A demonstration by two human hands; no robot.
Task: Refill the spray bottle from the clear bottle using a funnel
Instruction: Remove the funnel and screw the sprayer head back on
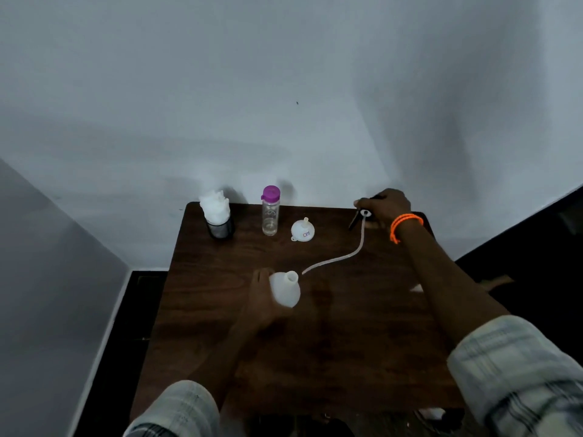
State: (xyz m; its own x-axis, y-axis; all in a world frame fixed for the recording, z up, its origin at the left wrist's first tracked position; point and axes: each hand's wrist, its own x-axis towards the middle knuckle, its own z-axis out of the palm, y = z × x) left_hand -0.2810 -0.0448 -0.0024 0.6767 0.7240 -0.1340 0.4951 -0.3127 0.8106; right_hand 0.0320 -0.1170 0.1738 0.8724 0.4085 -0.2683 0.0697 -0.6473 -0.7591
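The white, translucent spray bottle [285, 290], open at the neck, is gripped by the left hand [263, 299] mid-table. Behind stand the clear bottle [270, 212] and funnel [302, 230]. The black spray head [362, 214], its tube [334, 257] trailing, is held by the right hand [386, 205] at the far right edge.

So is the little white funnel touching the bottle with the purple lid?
Apart. In the head view, bare dark table shows between the funnel and the purple-lidded bottle; they stand side by side.
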